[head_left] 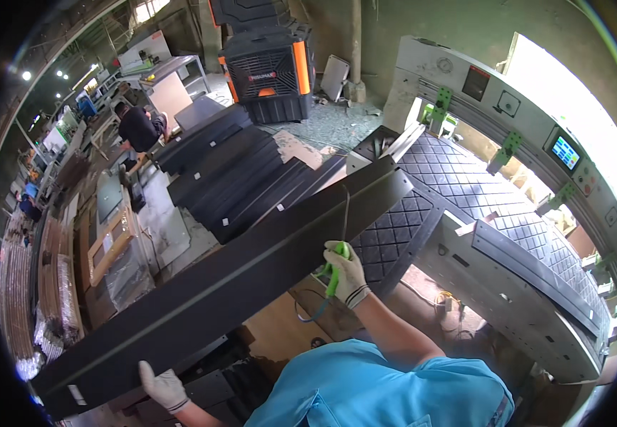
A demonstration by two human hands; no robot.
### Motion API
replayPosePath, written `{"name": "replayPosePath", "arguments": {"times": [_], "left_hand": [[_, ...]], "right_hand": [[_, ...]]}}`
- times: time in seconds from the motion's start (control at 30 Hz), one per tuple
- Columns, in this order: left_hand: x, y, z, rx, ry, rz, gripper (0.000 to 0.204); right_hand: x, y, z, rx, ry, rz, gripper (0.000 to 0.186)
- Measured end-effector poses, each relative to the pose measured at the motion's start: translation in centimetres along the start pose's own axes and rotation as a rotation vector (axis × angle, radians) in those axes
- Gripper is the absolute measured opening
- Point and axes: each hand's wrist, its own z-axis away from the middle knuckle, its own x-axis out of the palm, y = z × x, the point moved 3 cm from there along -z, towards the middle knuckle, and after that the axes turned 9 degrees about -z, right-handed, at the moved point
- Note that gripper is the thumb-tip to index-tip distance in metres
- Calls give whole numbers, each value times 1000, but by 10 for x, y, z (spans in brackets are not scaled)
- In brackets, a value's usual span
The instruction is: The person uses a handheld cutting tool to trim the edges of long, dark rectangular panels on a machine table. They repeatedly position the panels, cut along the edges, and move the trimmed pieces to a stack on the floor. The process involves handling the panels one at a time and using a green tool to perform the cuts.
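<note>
A long dark panel (201, 292) with a raised ridge along its length slants across in front of me, from lower left up to the right. My left hand (162, 386), in a white glove, grips its lower edge near the left end, the thumb on its face. A white label (77, 395) is stuck close by. Closer to the panel's right end, my gloved right hand (349, 274) is closed around a green air blow gun (333, 280). Its thin nozzle points up in front of the panel's face, and a blue hose hangs below it.
On the right stands a large machine (458, 267) with a ribbed black bed (458, 167), green clamps and a screen. Dark panels (244, 178) lie stacked beyond mine. An orange-and-black air cooler (269, 75) stands behind them. A person (141, 128) crouches at far left, past wrapped boards (59, 277).
</note>
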Motion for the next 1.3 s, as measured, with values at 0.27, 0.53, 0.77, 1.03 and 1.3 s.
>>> {"name": "replayPosePath", "arguments": {"times": [0.27,0.53,0.77,1.03,1.3], "left_hand": [[59,-171,116,-389,-37,221,38],[107,-278,186,-535,-34,215,38],[141,-327,232,-506,74,215,36],[152,-358,236,-548,70,196,35],[148,-410,200,-631,37,296,37]], "right_hand": [[-151,-90,-76,37,107,224,25],[-248,-135,-188,121,93,305,27],[-272,-167,-218,333,38,242,26],[-262,-171,-69,754,-382,-61,39],[-325,-246,-116,42,-280,1500,39]]}}
